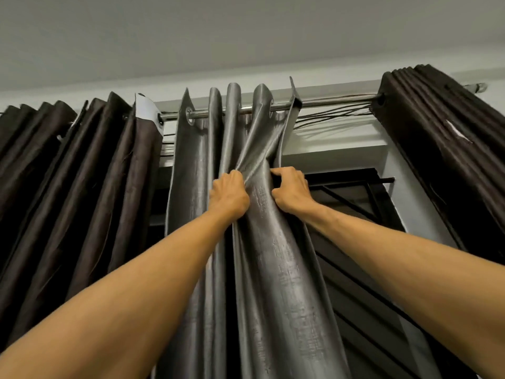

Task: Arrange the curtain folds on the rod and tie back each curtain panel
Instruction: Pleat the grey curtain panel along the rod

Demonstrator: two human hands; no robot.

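Note:
A shiny grey curtain panel [276, 269] hangs by metal eyelets from a chrome rod [336, 102] in the middle of the view. My left hand [229, 194] grips a fold of the grey panel a little below the rod. My right hand [291, 191] grips the panel's right edge, level with the left hand. The fabric between the two hands is bunched and twists up toward the eyelets. A dark brown panel [82, 173] hangs in folds at the left. Another dark brown panel [442, 138] is pushed tight together at the rod's right end.
Behind the curtains is a dark window with a black metal grille [363, 203]. Thin wires [328, 117] run along the wall just under the rod. The white ceiling [246, 31] lies close above.

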